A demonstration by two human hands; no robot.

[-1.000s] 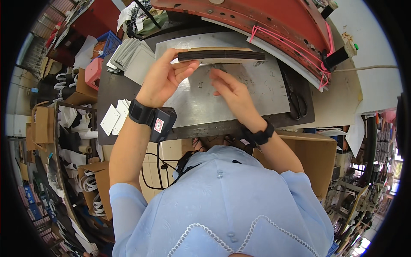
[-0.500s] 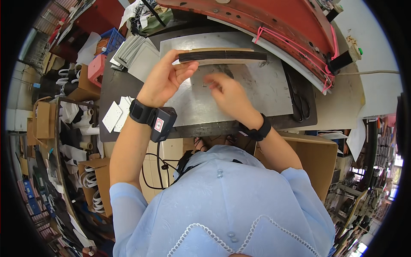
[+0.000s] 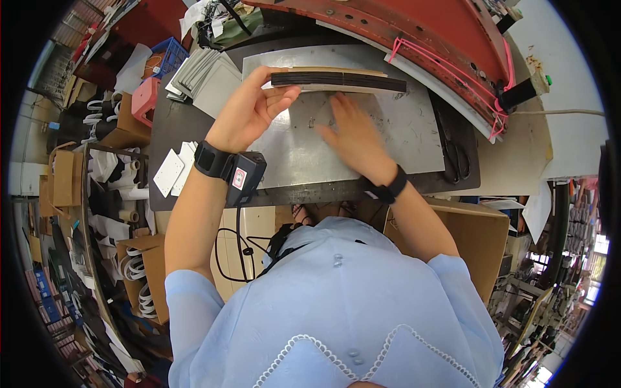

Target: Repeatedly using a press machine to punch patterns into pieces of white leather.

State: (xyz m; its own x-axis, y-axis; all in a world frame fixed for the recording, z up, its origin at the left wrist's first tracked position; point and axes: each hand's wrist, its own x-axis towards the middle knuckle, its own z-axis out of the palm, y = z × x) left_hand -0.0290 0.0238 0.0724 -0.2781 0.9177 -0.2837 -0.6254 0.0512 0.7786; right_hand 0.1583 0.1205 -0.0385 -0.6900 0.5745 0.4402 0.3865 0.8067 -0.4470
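Observation:
Pinched at its left end by my left hand (image 3: 249, 110), a long flat slab (image 3: 339, 81) is held up on edge over the table. Its near side looks black and layered, with a tan face along the top and a pale strip underneath; its exact kind I cannot make out. My right hand (image 3: 357, 137) is just below and in front of the slab, over the grey metal plate (image 3: 291, 169). Its fingers stretch forward, thumb apart, somewhat smeared by motion, and nothing shows in them. Whether the fingertips touch the plate or slab I cannot tell.
Pale flat panels (image 3: 207, 81) are piled at the table's far left, with white perforated cards (image 3: 171, 173) nearer. A red machine frame (image 3: 440, 39) with pink cord (image 3: 446, 68) spans the far right. Black-handled scissors (image 3: 458, 160) lie by the right edge; a cardboard box (image 3: 469, 239) stands below.
My right hand has opened from a curled shape, its fingers now reaching forward, and shifted slightly right. The slab stays in my left hand, almost unmoved.

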